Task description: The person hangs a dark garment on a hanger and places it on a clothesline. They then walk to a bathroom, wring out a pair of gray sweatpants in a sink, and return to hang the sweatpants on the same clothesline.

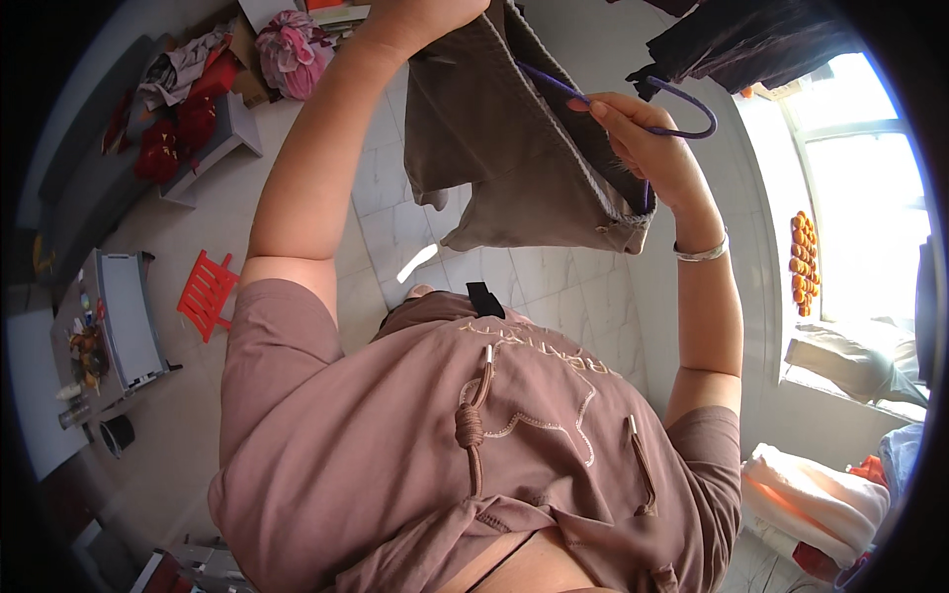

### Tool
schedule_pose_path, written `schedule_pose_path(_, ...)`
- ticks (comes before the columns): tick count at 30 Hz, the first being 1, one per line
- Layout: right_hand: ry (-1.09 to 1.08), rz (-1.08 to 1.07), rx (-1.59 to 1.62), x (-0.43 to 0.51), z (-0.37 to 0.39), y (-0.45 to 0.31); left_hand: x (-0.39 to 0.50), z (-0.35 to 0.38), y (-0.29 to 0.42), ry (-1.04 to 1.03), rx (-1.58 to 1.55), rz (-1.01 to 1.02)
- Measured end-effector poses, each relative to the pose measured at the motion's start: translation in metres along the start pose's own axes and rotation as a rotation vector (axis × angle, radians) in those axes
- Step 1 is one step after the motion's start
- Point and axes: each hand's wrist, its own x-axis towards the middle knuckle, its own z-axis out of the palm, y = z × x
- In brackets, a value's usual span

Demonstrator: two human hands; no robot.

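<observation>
A brown-grey garment [511, 170], seemingly trousers, hangs in front of me with its waist opening turned towards the right. Up at the top edge, my left hand [437, 15] is partly cut off by the frame; it is at the garment's upper end, and its fingertips are hidden. My right hand [637, 133] pinches a purple hanger [689, 136], which looks like coated wire, between thumb and fingers. Part of the hanger runs inside the garment's opening, and one end loops out past the hand. A bracelet circles my right wrist.
Dark clothes [749, 41] hang at the upper right, near a bright window [867, 200]. A red plastic stool [207, 295] stands on the tiled floor at left, by a table [104, 326] with small items. Folded pale bedding [815, 497] lies at lower right.
</observation>
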Motion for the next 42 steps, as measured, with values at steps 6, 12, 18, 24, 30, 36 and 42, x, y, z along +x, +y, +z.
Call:
schedule_pose_path(6, 0.081, -0.132, 0.235, 0.005, -0.011, -0.009, 0.004, -0.001, -0.007, -0.304, -0.119, -0.09)
schedule_pose_path(12, 0.082, -0.138, 0.311, 0.006, -0.027, -0.017, 0.008, -0.004, -0.026, -0.651, -0.294, 0.039)
schedule_pose_path(18, 0.082, -0.101, 0.357, -0.001, -0.045, -0.026, 0.006, 0.008, -0.03, -0.633, -0.251, 0.13)
schedule_pose_path(24, 0.148, -0.099, 0.343, -0.018, -0.063, -0.041, 0.015, 0.024, -0.029, -0.8, -0.584, 0.049)
schedule_pose_path(30, 0.191, -0.073, 0.424, -0.047, -0.088, -0.052, 0.022, 0.053, -0.024, -0.572, -0.635, 0.01)
schedule_pose_path(36, 0.306, -0.047, 0.515, -0.087, -0.109, -0.069, 0.027, 0.103, -0.003, -0.518, -0.968, -0.178)
schedule_pose_path(42, 0.501, -0.037, 0.496, -0.13, -0.128, -0.101, 0.014, 0.143, 0.026, -0.421, -1.011, -0.242)
